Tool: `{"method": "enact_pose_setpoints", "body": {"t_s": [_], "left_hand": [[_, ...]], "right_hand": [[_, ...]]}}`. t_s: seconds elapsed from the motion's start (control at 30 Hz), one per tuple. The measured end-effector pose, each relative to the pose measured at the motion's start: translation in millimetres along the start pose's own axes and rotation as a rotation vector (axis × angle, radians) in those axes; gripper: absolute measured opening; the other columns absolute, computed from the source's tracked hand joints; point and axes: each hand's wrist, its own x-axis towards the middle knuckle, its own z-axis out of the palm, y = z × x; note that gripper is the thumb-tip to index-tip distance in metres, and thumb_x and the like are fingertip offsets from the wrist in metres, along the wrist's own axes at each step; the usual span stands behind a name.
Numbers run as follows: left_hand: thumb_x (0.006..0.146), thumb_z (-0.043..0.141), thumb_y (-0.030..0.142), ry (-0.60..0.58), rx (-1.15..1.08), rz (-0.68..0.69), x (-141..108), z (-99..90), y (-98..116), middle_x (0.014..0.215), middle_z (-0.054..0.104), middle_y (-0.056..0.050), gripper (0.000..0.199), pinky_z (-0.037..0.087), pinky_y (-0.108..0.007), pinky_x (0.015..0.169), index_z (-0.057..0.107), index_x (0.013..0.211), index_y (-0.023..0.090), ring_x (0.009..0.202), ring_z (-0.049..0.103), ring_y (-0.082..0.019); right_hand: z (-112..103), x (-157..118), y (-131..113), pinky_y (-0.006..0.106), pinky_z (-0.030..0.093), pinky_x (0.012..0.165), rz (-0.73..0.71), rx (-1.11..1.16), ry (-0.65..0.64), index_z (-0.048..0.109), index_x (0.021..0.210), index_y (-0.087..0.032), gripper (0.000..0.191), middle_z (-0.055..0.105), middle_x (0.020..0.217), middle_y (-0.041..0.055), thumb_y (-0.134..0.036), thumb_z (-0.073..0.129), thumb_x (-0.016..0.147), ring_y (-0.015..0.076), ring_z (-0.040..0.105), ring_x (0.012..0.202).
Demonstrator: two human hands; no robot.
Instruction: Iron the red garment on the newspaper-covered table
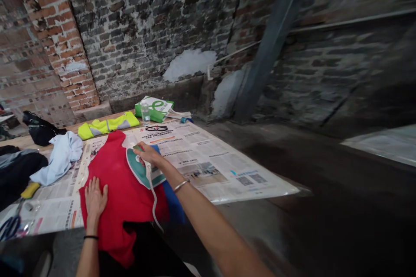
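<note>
Two hands, one iron, one red garment show.

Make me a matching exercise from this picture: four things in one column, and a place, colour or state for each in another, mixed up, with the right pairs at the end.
Column one:
1. Iron
2. Left hand
3. Glasses
4. Bag

Column two:
A. Green and white
B. Gripped by the right hand
C. Dark-framed, lying on newspaper
D. Resting on the red garment, fingers extended

Right pairs: 1-B, 2-D, 3-C, 4-A
</note>
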Motion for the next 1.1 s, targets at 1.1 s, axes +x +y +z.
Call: {"method": "enact_pose_setpoints", "body": {"t_s": [1.1], "left_hand": [[0.102, 0.039, 0.041, -0.006, -0.001, -0.006, -1, -2.9, 1, 0.159, 0.052, -0.02, 0.061, 0.035, -0.055, 0.127, 0.056, 0.149, 0.007, 0.151, 0.047, -0.031]], "right_hand": [[2, -22, 13, 0.021, 0.043, 0.047, -0.038, 0.018, -0.068, 0.051, 0.144, -0.018, 0.04, 0.057, 0.055, -0.0085, -0.027, 0.056, 0.105, 0.0136, 0.055, 0.044]]}}
